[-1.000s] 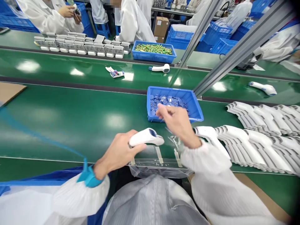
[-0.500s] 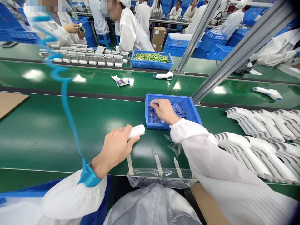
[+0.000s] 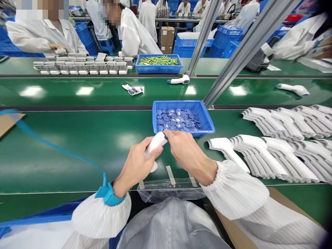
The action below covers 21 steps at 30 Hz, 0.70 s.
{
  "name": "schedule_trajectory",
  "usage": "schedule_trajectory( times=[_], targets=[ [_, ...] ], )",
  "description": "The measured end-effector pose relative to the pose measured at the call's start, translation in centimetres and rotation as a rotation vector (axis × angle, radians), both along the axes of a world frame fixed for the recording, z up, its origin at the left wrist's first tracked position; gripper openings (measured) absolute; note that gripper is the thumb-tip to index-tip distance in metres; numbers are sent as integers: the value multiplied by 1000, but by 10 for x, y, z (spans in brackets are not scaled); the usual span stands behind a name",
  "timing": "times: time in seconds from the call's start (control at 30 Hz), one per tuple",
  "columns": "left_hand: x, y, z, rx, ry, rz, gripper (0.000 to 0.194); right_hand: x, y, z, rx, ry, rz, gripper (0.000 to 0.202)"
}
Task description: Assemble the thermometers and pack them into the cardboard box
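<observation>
My left hand (image 3: 136, 164) is wrapped round a white plastic thermometer housing (image 3: 156, 141), tilted up to the right. The lower part of the housing shows below my fingers. My right hand (image 3: 188, 152) pinches a small dark-blue plastic cover (image 3: 166, 137) against the housing's upper right end. Fingers hide most of this cover, so I cannot tell how it sits. Just behind both hands stands a blue bin (image 3: 209, 121) with many loose blue covers (image 3: 177, 117). A teal wrist strap (image 3: 110, 194) with a coiled cord is on my left wrist.
Rows of white housing shells (image 3: 269, 152) lie on the right. Beyond the bin, a conveyor (image 3: 103, 95) carries an opened thermometer (image 3: 133, 90) and white thermometers (image 3: 181, 80). A metal post (image 3: 233, 52) slants up at the right. Co-workers sit opposite. Tape strips (image 3: 170, 174) hold a plastic bag at the front edge.
My right hand has left the blue bin and come to the housing in my left hand, bringing a blue cover. The camera view has shifted slightly.
</observation>
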<state>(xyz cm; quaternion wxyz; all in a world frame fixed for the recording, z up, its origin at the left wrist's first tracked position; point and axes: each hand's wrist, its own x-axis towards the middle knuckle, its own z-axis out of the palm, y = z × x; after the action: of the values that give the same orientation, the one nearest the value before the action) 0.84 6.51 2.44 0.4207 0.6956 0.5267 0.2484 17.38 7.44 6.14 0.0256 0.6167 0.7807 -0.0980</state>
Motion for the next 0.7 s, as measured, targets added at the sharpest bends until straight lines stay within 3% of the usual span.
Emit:
schedule_trajectory(
  times=[0.2, 0.33, 0.43, 0.5, 0.6, 0.7],
  targets=[
    [10, -9, 3, 34, 178, 35, 35, 3, -4, 1, -37, -14, -12, 34],
    [10, -11, 1, -162, -89, -59, 41, 3, -10, 0, -10, 44, 29, 33],
    [7, -11, -1, -160, -110, -64, 41, 9, -16, -4, -5, 143, 30, 41],
    [6, -11, -1, -115, -55, -65, 37, 17, -19, -6, -57, 262, 43, 43],
    [5, -13, -1, -84, -22, -91, 37, 30, -24, -10, -140, 556, 65, 29],
    [5, -15, 0, -67, -13, -101, 41, 38, -27, -15, -122, 833, -54, 26]
  ],
)
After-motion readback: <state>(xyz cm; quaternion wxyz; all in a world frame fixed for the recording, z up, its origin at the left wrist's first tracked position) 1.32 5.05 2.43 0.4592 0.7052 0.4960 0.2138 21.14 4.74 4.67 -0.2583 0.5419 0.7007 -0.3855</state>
